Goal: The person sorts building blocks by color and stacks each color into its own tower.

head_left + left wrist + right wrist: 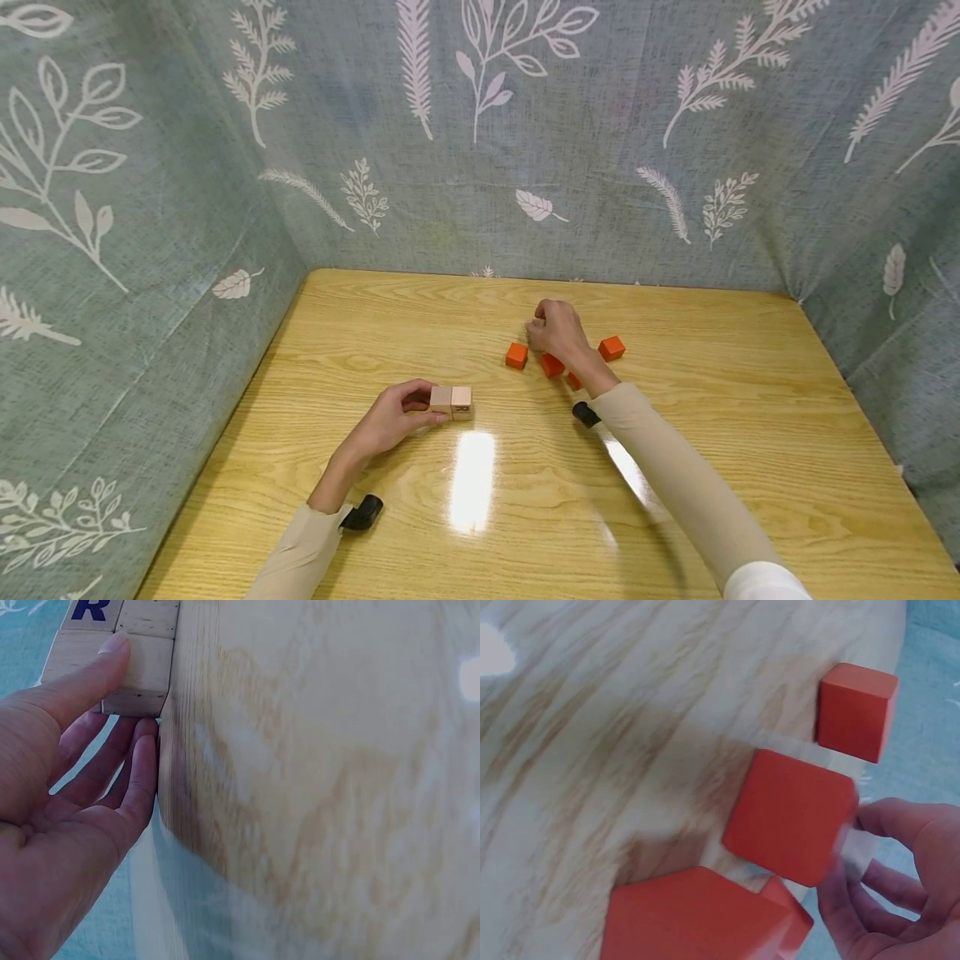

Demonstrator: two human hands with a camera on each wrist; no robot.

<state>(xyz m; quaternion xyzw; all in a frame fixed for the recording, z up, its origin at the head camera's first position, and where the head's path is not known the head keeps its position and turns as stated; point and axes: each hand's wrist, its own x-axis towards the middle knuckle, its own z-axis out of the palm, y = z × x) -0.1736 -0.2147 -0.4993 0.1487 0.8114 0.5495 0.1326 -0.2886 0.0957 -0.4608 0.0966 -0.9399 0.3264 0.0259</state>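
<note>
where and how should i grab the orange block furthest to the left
I'd pinch the orange block by its near and far sides, coming in low from the left. It looks like a cube sitting flat, so opposite sides suit a pinch, and its right is crowded by another orange block and the right hand.

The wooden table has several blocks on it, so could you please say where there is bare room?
Broad bare room on the table lies between the right sleeve and right curtain; another patch runs from the wooden blocks back to the rear curtain. It is crowded around the right hand, among the orange blocks.
</note>
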